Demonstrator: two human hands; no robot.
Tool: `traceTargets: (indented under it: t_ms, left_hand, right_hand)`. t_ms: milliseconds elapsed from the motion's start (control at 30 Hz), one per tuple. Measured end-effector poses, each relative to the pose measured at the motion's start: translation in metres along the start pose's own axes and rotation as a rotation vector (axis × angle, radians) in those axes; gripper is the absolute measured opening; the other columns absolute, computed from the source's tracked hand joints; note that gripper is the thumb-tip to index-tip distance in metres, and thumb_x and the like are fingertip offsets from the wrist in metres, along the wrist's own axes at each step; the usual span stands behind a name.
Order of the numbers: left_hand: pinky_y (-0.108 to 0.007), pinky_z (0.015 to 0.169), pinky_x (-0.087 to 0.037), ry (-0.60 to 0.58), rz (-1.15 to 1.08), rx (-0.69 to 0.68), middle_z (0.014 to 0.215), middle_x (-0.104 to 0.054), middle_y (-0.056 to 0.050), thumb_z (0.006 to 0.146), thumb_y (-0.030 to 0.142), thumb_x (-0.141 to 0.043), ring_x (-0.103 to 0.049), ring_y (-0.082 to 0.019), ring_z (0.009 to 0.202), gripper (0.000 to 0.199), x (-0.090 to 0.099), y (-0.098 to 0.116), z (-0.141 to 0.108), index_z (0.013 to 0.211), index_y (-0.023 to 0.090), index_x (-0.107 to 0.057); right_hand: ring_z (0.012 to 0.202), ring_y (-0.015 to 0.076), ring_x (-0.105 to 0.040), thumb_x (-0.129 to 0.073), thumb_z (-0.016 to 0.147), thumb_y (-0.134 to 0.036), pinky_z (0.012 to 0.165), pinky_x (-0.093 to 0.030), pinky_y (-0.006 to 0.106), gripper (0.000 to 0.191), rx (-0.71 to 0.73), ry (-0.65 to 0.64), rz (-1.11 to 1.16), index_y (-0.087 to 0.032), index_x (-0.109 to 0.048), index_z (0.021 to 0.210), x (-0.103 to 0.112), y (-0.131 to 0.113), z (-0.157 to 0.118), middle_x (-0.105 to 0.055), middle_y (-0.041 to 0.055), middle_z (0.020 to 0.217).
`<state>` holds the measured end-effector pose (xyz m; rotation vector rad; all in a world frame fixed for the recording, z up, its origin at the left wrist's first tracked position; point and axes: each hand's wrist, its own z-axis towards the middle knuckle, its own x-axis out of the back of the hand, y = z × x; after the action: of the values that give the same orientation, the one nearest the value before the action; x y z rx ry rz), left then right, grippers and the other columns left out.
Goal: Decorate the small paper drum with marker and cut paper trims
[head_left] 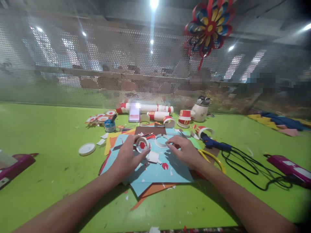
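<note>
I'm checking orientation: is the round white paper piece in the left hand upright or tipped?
Tipped: the left hand holds the round white paper piece sideways, its red hexagon facing the camera.

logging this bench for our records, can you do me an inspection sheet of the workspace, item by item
Surface: bright green tabletop, with a light-blue paper sheet lying over orange paper
Things in hand: short white paper cylinder with a red hexagon; a white paper ring on the sheet
Clutter: paper scraps, red hexagonal cutout, round white lid
Grip: left hand holds the cylinder; right hand is at the ring, contact unclear
Cables: black cable looped at right, between a blue gun-shaped tool and a purple power strip
Surroundings: grey perforated panel; hanging multicoloured flower ornament
</note>
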<state>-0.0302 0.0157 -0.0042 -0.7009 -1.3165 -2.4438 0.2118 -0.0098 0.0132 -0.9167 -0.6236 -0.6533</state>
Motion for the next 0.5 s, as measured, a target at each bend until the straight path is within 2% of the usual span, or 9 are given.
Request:
traceTargets:
  t_ms: [200,300,400,500]
  left_hand:
    - [-0.039,0.087,-0.051,-0.037,-0.165,0.109,0.115,-0.064,-0.012,0.082,0.039,-0.063,-0.062,-0.023,0.1,0.041,0.0015,0.0026,0.0028,0.115,0.017,-0.056]
    - [-0.04,0.087,-0.051,-0.086,-0.258,0.195,0.119,-0.063,-0.013,0.08,0.04,-0.064,-0.061,-0.024,0.104,0.048,0.0022,0.0006,0.0053,0.121,0.018,-0.055]
    - [-0.04,0.087,-0.051,-0.132,-0.403,0.26,0.123,-0.062,-0.014,0.078,0.039,-0.068,-0.06,-0.026,0.109,0.057,0.0027,0.0012,0.0062,0.128,0.019,-0.051]
    - [-0.037,0.087,-0.051,-0.12,-0.519,0.301,0.125,-0.062,-0.012,0.074,0.035,-0.073,-0.059,-0.025,0.112,0.055,0.0032,0.0054,0.0048,0.124,0.021,-0.055]
  right_hand:
    - [0.072,0.0173,-0.061,-0.054,0.09,-0.019,0.065,-0.048,0.03,0.018,-0.013,0.019,0.016,-0.014,-0.071,0.09,0.0008,0.0037,0.0001,-0.069,0.0091,0.087]
    - [0.07,0.0175,-0.06,-0.055,0.089,-0.019,0.065,-0.048,0.031,0.017,-0.017,0.02,0.023,-0.014,-0.071,0.089,0.0007,0.0044,0.0004,-0.069,0.0095,0.087]
    - [0.068,0.0168,-0.059,-0.055,0.089,-0.019,0.065,-0.048,0.031,0.017,-0.011,0.027,0.032,-0.014,-0.071,0.091,0.0004,0.0017,-0.0001,-0.069,0.0094,0.087]
    - [0.07,0.0169,-0.06,-0.054,0.09,-0.018,0.065,-0.048,0.03,0.018,0.007,0.029,0.038,-0.014,-0.071,0.093,0.0004,-0.0034,-0.0015,-0.069,0.0089,0.088]
